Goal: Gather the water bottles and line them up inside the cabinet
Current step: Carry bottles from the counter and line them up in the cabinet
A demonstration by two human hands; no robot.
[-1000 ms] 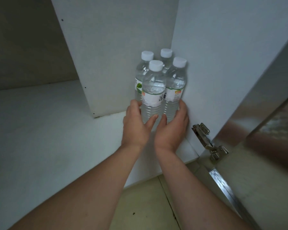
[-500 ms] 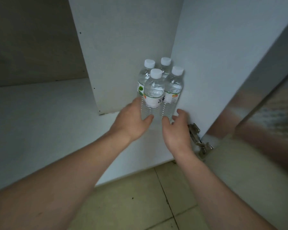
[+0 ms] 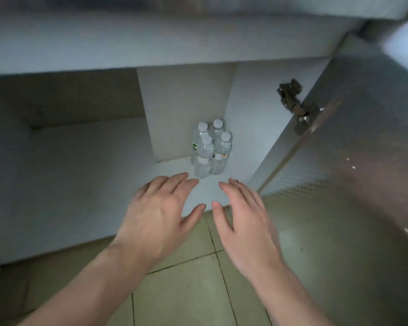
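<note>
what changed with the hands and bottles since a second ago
Both hands let go of the bottles and drew back toward the cabinet's front edge: the left hand and right hand are now open and clear of them. The four bottles stayed upright, clustered in the back right corner. The door stayed open.

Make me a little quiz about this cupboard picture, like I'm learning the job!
1. How many water bottles stand in the cabinet?
2. True or false: the left hand is gripping a bottle.
3. Where do the bottles stand? A) in the back right corner, B) on the floor tiles, C) at the front left edge.

Key: 1. Four, all upright with white caps. 2. False; both the left hand and the right hand are open, fingers spread, apart from the bottles. 3. A.
</note>
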